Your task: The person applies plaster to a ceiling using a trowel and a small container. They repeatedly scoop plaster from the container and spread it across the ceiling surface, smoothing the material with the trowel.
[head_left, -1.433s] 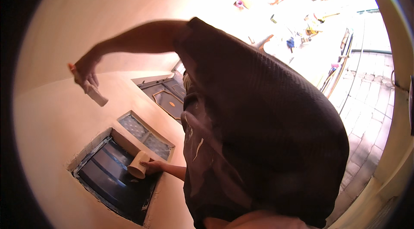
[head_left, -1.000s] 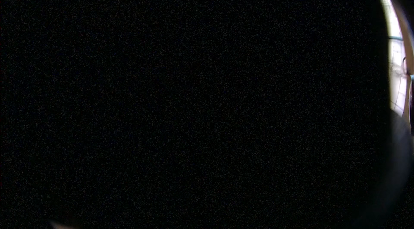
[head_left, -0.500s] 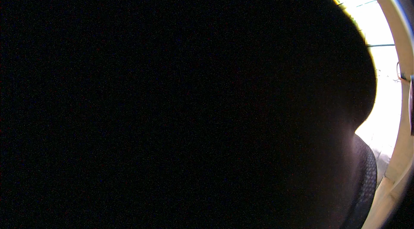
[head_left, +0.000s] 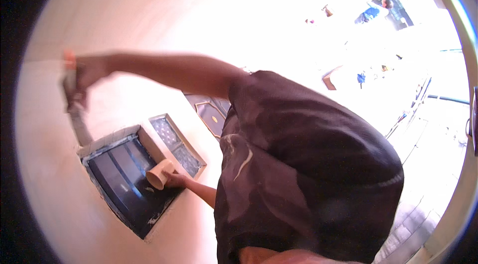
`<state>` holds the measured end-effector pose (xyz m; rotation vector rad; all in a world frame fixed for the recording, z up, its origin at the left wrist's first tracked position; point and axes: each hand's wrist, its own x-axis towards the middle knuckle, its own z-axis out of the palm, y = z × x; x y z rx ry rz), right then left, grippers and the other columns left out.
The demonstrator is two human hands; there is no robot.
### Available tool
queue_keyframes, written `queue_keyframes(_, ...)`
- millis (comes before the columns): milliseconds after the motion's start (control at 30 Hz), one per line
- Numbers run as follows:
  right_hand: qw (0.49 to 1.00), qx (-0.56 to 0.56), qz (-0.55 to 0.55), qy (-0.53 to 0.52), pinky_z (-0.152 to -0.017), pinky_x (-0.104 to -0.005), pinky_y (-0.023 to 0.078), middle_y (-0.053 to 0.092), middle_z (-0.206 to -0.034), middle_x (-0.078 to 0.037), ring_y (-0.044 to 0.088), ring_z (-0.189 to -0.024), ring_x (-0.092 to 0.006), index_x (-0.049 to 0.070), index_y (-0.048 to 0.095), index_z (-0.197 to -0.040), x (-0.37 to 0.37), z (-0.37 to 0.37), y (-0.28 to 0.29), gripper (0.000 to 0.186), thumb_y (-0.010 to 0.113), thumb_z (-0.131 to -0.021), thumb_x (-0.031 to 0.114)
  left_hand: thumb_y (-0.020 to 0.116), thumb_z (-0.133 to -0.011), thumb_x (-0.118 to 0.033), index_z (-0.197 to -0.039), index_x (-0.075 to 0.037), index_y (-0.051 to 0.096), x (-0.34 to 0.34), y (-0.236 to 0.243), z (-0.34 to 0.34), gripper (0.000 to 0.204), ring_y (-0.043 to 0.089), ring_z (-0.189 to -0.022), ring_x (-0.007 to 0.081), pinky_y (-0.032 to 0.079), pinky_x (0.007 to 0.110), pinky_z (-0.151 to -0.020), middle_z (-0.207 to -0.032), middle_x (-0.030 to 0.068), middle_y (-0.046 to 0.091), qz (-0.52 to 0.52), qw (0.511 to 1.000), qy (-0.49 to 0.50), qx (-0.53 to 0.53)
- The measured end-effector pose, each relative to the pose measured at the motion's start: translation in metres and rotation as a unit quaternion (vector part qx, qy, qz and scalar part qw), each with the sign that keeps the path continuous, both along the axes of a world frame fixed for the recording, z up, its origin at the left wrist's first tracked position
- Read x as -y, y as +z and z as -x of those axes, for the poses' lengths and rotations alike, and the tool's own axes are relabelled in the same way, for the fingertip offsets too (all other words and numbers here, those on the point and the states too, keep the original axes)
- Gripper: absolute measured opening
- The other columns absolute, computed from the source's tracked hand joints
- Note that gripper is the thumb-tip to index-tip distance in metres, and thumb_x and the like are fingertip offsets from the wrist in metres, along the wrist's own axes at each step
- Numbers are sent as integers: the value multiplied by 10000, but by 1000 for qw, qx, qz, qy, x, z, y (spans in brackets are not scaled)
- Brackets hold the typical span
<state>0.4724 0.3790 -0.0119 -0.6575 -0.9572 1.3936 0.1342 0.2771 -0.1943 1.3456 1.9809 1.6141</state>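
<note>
Against the pale plastered wall [head_left: 149, 10], a putty knife [head_left: 74, 109] is gripped overhead in the left hand [head_left: 84, 77], blade angled for spreading; a beige cup [head_left: 159, 174] is clasped ready in the right hand [head_left: 175, 180].

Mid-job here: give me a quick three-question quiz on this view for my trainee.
1. True or false: the raised hand is empty.
2. The lower hand holds: A) a brush, B) a beige cup, C) a hammer.
3. Fill in: the cup sits against the dark ____ set in the wall.

Key:
1. False. It grips a blurred trowel with an orange handle.
2. B.
3. Window.
</note>
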Motion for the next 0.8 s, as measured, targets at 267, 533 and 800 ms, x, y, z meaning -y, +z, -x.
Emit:
queue_keyframes(267,932,-267,222,-106,-510,-375,597,640,-799,-184,674,-592,-304,-74,462,-993,39,48,-79,333,676,-785,75,757,-763,-337,-1242,114,404,5,13,8,748,590,-1025,339,550,433,-803,-1226,233,524,5,999,-18,-47)
queue_keyframes(533,917,-249,305,-61,-590,-375,611,645,-902,-199,687,-679,-294,-79,502,-1000,55,71,-80,356,707,-747,64,758,-762,-335,-1254,111,401,-1,14,7,755,588,-1031,333,553,430,-797,-1234,232,520,18,998,-39,-41)
queue_keyframes(800,905,-302,298,28,-683,-415,611,632,-986,-213,680,-797,-329,-95,542,-1021,44,88,-83,389,747,-713,24,760,-761,-334,-1266,107,398,-11,13,0,762,587,-1036,327,556,427,-791,-1243,231,516,29,998,-51,-31)
